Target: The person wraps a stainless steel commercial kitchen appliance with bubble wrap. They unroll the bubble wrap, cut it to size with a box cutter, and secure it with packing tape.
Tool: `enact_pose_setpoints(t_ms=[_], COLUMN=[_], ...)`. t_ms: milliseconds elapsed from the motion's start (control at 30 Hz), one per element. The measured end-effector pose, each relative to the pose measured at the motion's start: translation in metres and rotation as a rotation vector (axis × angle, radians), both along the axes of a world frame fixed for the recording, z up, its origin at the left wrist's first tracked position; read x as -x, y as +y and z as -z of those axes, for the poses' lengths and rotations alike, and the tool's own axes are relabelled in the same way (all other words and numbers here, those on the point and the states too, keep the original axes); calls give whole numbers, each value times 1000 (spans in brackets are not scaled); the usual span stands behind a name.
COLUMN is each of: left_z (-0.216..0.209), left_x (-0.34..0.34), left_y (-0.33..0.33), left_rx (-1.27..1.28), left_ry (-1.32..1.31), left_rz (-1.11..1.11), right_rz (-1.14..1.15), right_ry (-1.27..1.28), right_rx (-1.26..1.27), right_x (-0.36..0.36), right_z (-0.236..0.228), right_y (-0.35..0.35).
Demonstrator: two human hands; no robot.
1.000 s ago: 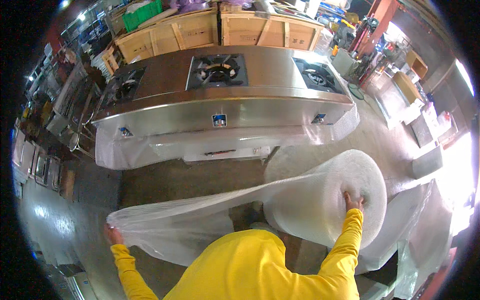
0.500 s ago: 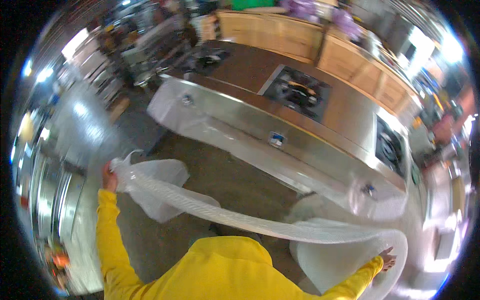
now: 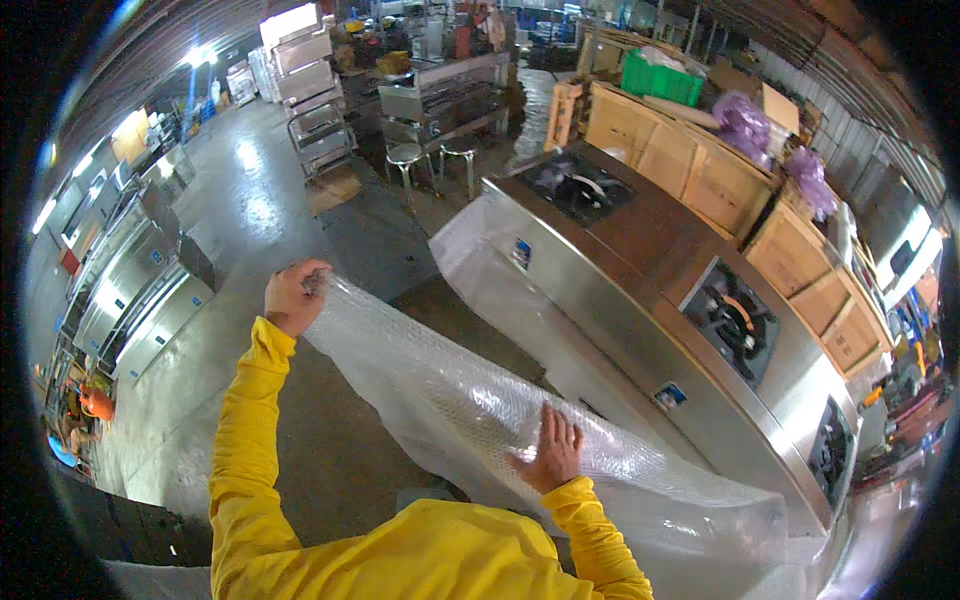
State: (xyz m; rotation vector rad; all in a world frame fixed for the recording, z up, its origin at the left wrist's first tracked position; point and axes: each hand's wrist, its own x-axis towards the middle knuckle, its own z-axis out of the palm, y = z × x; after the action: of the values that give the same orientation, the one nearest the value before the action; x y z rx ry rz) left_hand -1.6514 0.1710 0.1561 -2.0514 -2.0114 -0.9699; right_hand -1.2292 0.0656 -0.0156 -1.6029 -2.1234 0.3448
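Note:
A long sheet of clear bubble wrap (image 3: 420,365) stretches in front of me, from the left down toward the lower right. Its upper left end is gripped in my left hand (image 3: 293,297), whose fingers are curled closed around the edge. Against the middle of the sheet lies my right hand (image 3: 553,455), open, with fingers spread. Beyond the wrap stands a long stainless steel stove counter (image 3: 600,300) with several black burners, one a gas burner (image 3: 732,318) near its middle. More wrap hangs along the counter's lower front.
Wooden crates (image 3: 690,170) line the counter's far side, with a green bin (image 3: 660,78) and purple plastic bundles (image 3: 742,125) on top. Two metal stools (image 3: 407,158) and stacked steel units (image 3: 305,85) stand farther back. Steel cabinets (image 3: 150,320) stand at left on the concrete floor.
The view has swung, bringing more of the left background in. My right hand has come from the far right to the middle of the wrap, which has spread from a narrow band into a broad sheet.

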Motion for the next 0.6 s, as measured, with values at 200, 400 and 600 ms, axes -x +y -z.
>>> enact_pose_setpoints(t_ms=[200,400,600], left_z=[-17,57,173], left_x=[74,110,114], left_y=[59,139,182], left_rx=[260,810,498], left_ry=[301,215,148], left_rz=[116,284,705], right_rz=[303,518,831], right_ry=[276,347,602], right_rx=[-251,-381,-623], right_x=[-10,-63,-111], right_z=[35,-10,-17], right_y=[85,135,164])
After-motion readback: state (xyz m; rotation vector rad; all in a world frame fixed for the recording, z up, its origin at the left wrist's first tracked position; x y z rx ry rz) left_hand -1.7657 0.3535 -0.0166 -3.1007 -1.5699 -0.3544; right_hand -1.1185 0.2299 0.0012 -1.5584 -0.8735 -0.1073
